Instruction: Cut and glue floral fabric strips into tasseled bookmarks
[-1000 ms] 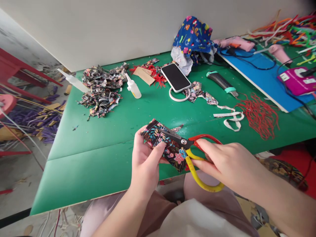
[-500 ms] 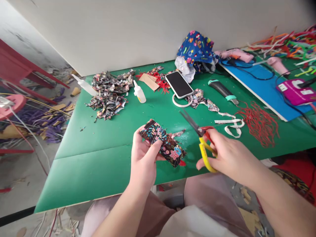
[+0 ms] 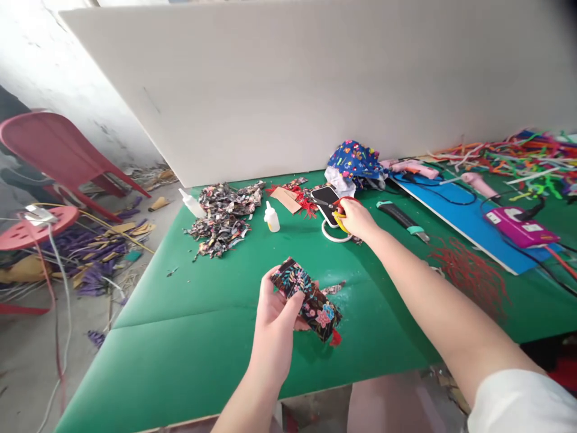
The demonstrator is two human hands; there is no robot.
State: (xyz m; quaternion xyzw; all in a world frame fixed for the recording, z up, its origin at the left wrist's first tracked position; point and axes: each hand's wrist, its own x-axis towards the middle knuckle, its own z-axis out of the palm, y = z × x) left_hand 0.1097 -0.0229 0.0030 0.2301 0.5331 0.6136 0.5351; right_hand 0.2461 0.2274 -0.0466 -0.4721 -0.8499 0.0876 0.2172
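Note:
My left hand (image 3: 282, 310) grips a dark floral fabric piece (image 3: 310, 300), thumb on its face, above the green table. A bit of red tassel (image 3: 335, 338) shows at its lower right end, and a patterned scrap (image 3: 333, 288) lies just behind it. My right hand (image 3: 356, 218) is stretched far forward, closed around the yellow and red handles of scissors (image 3: 341, 220). Their blades point left, over the phone (image 3: 321, 196). Close below this hand is a white ring (image 3: 332, 238). Whether the scissors touch the phone I cannot tell.
Fabric scraps (image 3: 220, 225) and two glue bottles (image 3: 272, 218) are at the back left. Rightward lie a utility knife (image 3: 402, 218), red threads (image 3: 469, 270), a blue board (image 3: 444, 207), pink glue guns (image 3: 480, 184) and a magenta box (image 3: 522, 227) with cables. A white panel (image 3: 270, 90) stands behind.
My right hand has moved forward and left with the scissors, from near the fabric piece to the phone. My left hand still holds the fabric piece. The view has tilted upward.

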